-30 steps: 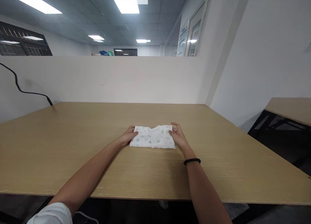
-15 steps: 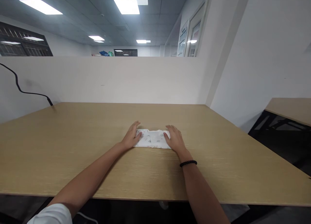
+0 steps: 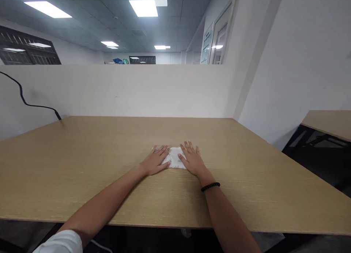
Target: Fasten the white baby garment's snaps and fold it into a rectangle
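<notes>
A white folded cloth with small printed figures lies flat on the wooden table. My left hand rests palm down over the cloth's left part, its fingers stretched out. On the right part lies my right hand, also flat, with fingers spread and the thumb pointing inward. Only the middle of the cloth shows between the hands; both its ends are mostly covered. A black beaded bracelet circles my right wrist.
A pale low partition stands along the table's far edge. At the far left a black cable hangs down to the tabletop. Another table stands to the right, beside the white wall.
My left hand has moved right and turned flat onto the cloth from its left edge. My right hand has shifted slightly left, fingers more spread. More of the cloth is now covered.
</notes>
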`<state>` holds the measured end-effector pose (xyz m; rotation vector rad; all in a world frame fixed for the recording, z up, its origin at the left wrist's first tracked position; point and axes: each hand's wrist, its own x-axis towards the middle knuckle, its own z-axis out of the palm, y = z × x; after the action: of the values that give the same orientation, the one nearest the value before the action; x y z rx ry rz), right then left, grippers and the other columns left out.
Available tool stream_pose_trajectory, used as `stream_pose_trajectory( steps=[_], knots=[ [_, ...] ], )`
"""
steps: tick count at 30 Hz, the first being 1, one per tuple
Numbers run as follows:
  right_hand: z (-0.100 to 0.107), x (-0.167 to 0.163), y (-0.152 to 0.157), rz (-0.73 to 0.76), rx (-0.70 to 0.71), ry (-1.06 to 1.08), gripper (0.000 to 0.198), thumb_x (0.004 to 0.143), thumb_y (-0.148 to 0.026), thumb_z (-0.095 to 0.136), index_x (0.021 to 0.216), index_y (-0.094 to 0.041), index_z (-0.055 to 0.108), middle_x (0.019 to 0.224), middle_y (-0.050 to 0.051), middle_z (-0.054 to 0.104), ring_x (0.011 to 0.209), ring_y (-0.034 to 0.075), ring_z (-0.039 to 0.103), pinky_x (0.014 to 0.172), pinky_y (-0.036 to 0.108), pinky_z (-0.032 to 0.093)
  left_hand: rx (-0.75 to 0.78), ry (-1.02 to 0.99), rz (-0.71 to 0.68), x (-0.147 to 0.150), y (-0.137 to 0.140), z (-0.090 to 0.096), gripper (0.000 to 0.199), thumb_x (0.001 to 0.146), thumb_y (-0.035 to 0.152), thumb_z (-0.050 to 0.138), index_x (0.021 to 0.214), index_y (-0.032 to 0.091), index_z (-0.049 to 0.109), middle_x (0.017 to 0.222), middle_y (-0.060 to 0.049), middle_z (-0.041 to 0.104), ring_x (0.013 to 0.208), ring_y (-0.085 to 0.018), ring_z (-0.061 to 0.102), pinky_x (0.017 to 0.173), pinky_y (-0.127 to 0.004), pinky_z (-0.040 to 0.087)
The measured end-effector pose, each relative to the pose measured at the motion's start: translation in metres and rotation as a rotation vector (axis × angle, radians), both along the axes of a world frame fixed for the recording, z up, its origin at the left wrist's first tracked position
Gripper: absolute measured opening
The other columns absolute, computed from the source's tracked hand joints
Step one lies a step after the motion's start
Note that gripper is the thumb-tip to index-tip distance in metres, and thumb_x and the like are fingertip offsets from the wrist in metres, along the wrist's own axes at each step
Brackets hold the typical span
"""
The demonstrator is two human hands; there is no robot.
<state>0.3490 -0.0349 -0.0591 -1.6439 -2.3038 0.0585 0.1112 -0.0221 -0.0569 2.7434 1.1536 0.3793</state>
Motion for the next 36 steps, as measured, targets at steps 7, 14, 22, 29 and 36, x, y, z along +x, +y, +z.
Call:
stream_pose_trajectory(
  steps=[7, 14, 22, 29, 36],
  knots=[
    [-0.008, -0.021, -0.009, 0.154, -0.165, -0.032, 0.061, 0.102, -0.042, 0.013, 0.154, -0.012, 0.023, 0.160, 0.011, 0.019, 0.148, 0.023, 0.013, 0.117, 0.050, 0.012, -0.030, 0.156, -0.068, 0.018, -0.015, -0.004, 0.081, 0.094, 0.061, 0.030, 0.155, 0.013, 0.006, 0.159, -0.016, 0.017, 0.148, -0.029, 0.011, 0.117, -0.049, 0.013],
    [-0.002, -0.019, -0.003, 0.093, -0.035, 0.000, 0.060, 0.102, -0.037, 0.015, 0.154, -0.008, 0.021, 0.159, 0.013, 0.019, 0.148, 0.022, 0.009, 0.118, 0.047, 0.011, 0.045, 0.106, -0.145, 0.013, -0.018, 0.004, 0.081, 0.094, 0.061, 0.034, 0.155, 0.017, 0.005, 0.160, -0.016, 0.012, 0.148, -0.031, 0.006, 0.118, -0.052, 0.005],
    [-0.013, -0.017, -0.004, 0.021, -0.127, -0.065, 0.059, 0.102, -0.038, 0.018, 0.151, -0.006, 0.027, 0.157, 0.015, 0.026, 0.146, 0.024, 0.018, 0.117, 0.049, 0.010, -0.046, 0.182, -0.130, 0.016, -0.023, 0.006, 0.082, 0.093, 0.065, 0.030, 0.155, 0.015, 0.012, 0.159, -0.017, 0.016, 0.147, -0.029, 0.014, 0.117, -0.052, 0.007],
    [-0.003, -0.016, -0.002, 0.031, -0.010, 0.007, 0.059, 0.103, -0.039, 0.017, 0.153, -0.008, 0.024, 0.159, 0.014, 0.021, 0.148, 0.023, 0.012, 0.117, 0.050, 0.012, 0.066, 0.088, -0.067, 0.020, -0.020, 0.006, 0.078, 0.095, 0.063, 0.026, 0.155, 0.015, 0.012, 0.160, -0.015, 0.014, 0.149, -0.027, 0.007, 0.118, -0.049, 0.002],
    [-0.005, -0.017, -0.007, 0.146, -0.098, -0.033, 0.059, 0.103, -0.041, 0.016, 0.152, -0.011, 0.028, 0.157, 0.014, 0.027, 0.146, 0.023, 0.019, 0.117, 0.050, 0.013, -0.023, 0.051, 0.188, 0.003, 0.004, -0.005, 0.069, 0.098, 0.056, 0.020, 0.154, 0.016, 0.018, 0.160, -0.013, 0.016, 0.149, -0.027, 0.006, 0.117, -0.050, 0.005]
  ],
)
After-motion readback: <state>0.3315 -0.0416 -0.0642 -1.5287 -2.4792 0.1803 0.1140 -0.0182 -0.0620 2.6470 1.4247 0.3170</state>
